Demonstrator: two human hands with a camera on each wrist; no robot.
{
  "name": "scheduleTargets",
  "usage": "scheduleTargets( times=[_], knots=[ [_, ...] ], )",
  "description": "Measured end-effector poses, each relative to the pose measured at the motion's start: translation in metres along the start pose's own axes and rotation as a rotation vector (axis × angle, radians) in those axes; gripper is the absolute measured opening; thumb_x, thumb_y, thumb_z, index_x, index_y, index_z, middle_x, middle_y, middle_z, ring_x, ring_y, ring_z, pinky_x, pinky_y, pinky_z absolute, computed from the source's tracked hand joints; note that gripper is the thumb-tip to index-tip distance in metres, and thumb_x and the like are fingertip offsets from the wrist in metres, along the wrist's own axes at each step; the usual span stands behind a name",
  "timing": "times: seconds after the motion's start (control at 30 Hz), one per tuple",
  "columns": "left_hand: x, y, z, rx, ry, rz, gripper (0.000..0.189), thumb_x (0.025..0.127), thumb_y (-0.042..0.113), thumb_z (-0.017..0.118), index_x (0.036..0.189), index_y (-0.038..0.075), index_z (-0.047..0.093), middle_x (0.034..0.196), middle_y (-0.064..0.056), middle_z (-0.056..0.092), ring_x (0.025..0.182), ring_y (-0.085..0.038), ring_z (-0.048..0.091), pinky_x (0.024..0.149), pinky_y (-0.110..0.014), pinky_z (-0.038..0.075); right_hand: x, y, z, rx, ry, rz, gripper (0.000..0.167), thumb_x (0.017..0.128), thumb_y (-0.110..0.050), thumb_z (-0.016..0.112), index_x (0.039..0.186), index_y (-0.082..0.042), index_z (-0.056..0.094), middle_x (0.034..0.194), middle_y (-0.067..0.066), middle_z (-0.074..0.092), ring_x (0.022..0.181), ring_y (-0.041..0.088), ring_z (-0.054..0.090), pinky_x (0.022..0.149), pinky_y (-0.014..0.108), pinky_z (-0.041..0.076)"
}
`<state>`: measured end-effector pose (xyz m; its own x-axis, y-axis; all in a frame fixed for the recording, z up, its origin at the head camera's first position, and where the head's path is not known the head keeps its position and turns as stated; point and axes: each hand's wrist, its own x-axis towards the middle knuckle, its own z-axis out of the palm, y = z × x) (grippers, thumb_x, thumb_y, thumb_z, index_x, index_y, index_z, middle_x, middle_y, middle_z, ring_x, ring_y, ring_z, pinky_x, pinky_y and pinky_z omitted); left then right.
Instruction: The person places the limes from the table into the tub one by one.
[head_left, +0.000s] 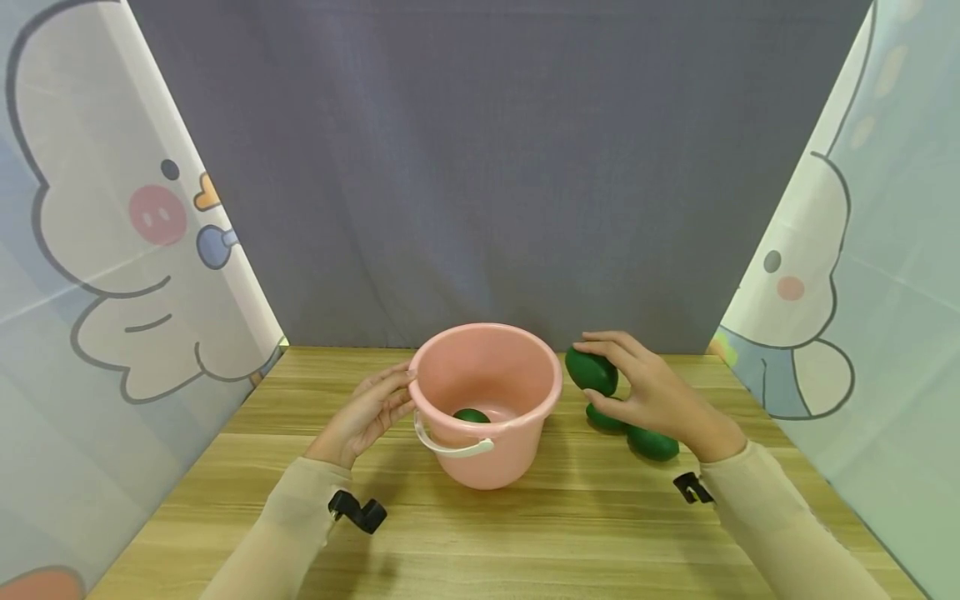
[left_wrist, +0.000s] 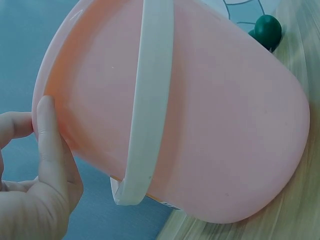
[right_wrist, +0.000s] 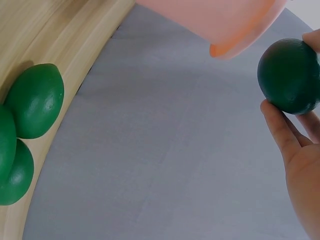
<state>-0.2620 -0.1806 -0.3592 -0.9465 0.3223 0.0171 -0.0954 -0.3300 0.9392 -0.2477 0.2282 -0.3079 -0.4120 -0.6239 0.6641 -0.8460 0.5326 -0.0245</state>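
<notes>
A pink bucket (head_left: 486,454) stands upright on the table, its white handle (left_wrist: 150,100) hanging down the near side. One green oval fruit (head_left: 472,415) lies inside at the bottom. At the bucket's left rim, my left hand (head_left: 375,412) pinches the edge between thumb and finger. My right hand (head_left: 648,392) holds another green oval fruit (right_wrist: 290,75), glossy and dark, in the air just right of the bucket. Below that hand, more of these fruits (right_wrist: 37,100) lie close together on the table; the right wrist view shows three, while the head view hides part of them.
The wooden table (head_left: 480,550) carries the bucket and fruits. A grey curtain (head_left: 487,167) hangs behind its far edge. Printed cloth panels with cartoon animals (head_left: 157,333) flank both sides. Black camera mounts (head_left: 358,511) sit on both wrists.
</notes>
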Motion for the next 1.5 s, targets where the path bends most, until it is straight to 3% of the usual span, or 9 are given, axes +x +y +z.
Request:
scheduleTargets(
  times=[0.27,0.7,1.0,1.5],
  knots=[
    [0.0,0.0,0.0,0.012,-0.002,-0.002,0.054,0.106,0.012,0.052,0.153,-0.006,0.03,0.124,-0.012,0.055,0.09,-0.007,0.064,0.083,-0.015,0.057,0.006,-0.002,0.003,0.035,-0.014,0.011,0.061,0.085,-0.023,0.078,0.14,-0.008,0.056,0.141,0.01,0.052,0.127,0.025,0.052,0.106,0.024,0.046],
    [0.0,0.0,0.0,0.016,0.004,-0.004,0.055,0.105,0.012,0.052,0.153,-0.005,0.03,0.128,-0.013,0.053,0.091,-0.007,0.064,0.085,-0.016,0.057,0.016,-0.004,0.009,0.08,-0.009,-0.005,0.056,0.094,-0.038,0.067,0.14,-0.008,0.056,0.142,0.011,0.052,0.123,0.024,0.055,0.096,0.021,0.053],
    [0.0,0.0,0.0,0.015,0.0,-0.001,0.055,0.105,0.012,0.052,0.153,-0.005,0.03,0.129,-0.013,0.052,0.092,-0.008,0.064,0.085,-0.016,0.057,0.025,-0.008,0.013,0.109,-0.008,-0.001,0.058,0.086,-0.022,0.078,0.138,-0.007,0.058,0.141,0.01,0.052,0.124,0.023,0.055,0.097,0.021,0.052],
    [0.001,0.0,-0.001,0.018,-0.009,0.003,0.057,0.105,0.012,0.053,0.154,-0.005,0.029,0.132,-0.014,0.051,0.097,-0.009,0.064,0.088,-0.017,0.056,0.035,-0.009,0.024,0.132,0.033,-0.064,0.056,0.086,-0.019,0.079,0.136,-0.005,0.059,0.137,0.014,0.055,0.12,0.027,0.058,0.088,0.034,0.06]
  ],
)
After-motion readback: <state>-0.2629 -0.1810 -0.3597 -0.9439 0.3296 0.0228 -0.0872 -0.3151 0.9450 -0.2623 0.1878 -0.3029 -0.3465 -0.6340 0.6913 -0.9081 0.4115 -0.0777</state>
